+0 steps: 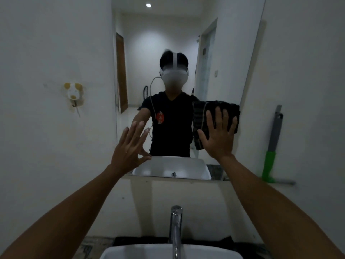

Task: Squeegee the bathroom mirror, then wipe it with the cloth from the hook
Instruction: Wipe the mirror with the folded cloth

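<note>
The bathroom mirror (168, 43) hangs on the wall ahead and shows my reflection. My right hand (218, 135) presses a dark folded cloth (203, 114) flat against the mirror's lower right part, fingers straight and spread. My left hand (130, 146) is raised with spread fingers at the mirror's lower left edge; whether it touches the glass I cannot tell. The squeegee (272, 152), grey with a green handle, leans upright against the wall to the right of the mirror. A small white and yellow hook (73, 93) sits on the left wall with nothing hanging from it.
A chrome tap (176, 225) stands below the mirror over a white basin (149, 252) at the bottom edge. A narrow ledge (283, 183) runs along the wall under the squeegee. White walls close in on both sides.
</note>
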